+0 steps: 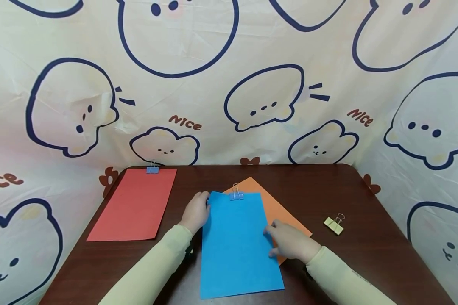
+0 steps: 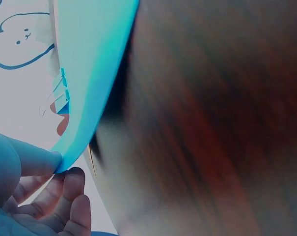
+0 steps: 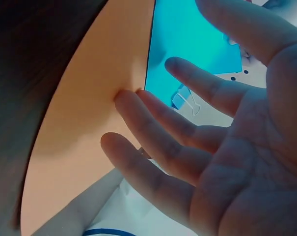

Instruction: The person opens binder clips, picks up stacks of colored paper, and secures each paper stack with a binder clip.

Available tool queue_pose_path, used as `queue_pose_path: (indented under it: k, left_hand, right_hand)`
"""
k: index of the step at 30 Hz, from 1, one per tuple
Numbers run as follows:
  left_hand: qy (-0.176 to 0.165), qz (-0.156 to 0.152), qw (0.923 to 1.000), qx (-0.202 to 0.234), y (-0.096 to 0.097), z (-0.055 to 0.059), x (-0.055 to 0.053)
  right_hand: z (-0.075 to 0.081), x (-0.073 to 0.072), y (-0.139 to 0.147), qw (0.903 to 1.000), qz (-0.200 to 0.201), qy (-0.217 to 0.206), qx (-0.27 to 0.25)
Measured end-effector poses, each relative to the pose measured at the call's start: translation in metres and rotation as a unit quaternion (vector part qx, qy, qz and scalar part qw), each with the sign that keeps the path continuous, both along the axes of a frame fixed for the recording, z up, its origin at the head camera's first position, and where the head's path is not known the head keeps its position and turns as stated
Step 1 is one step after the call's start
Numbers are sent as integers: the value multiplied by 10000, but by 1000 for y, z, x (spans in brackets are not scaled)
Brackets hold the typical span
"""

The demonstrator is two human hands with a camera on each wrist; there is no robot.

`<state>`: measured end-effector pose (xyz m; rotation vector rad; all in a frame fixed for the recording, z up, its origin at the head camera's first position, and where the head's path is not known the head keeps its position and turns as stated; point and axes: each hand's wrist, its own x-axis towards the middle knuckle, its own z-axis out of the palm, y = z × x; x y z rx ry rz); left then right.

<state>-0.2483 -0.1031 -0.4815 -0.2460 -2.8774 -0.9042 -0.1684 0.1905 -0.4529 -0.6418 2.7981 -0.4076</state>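
A blue sheet of paper [image 1: 238, 245] with a blue binder clip [image 1: 236, 196] on its top edge lies in front of me, overlapping an orange sheet [image 1: 280, 207] turned at an angle. At the blue sheet's top left corner, my left hand [image 1: 196, 212] pinches the paper between thumb and fingers; the left wrist view shows the edge bending there. My right hand [image 1: 290, 241] is spread over the blue sheet's right edge. In the right wrist view its fingers [image 3: 148, 123] are loosely extended, fingertips right at the orange sheet, with nothing gripped.
At the left of the dark wooden table [image 1: 191, 178] lies a red sheet [image 1: 133, 207] with its own blue binder clip [image 1: 152, 170]. A yellow binder clip [image 1: 333, 225] lies to the right. A printed cloth [image 1: 210, 97] hangs behind and along the sides.
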Motion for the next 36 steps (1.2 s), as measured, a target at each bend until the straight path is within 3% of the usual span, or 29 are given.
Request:
queue_pose_path:
  k: [6,12,15,20,23,26,36]
  left_hand:
    - [-324,90,9994,-94,3,1,6]
    - [-36,42,9982,-600,11,3,26]
    - [-47,-329,9932,-1115,17,7,42]
    - [-476,-1274,9764,-1678,26,12,70]
    - [-595,-1535,9689,-1848,29,13,80]
    - [-553,-1562,9672,-1922,28,12,83]
    - [-318,-1372,9740,-1775,17,6,79]
  right_hand:
    - [-1,3,0,9999,-14,127,-39]
    - [-3,3,0,9998,1,189,-30]
    - [-4,2,0,9996,58,264,-44]
    - [-5,1,2,9996,-1,258,-102]
    - [-5,0,3,9996,-4,265,-119]
    - [-5,-1,4,9995,47,296,-132]
    - [-2,-1,6,9994,139,202,-255]
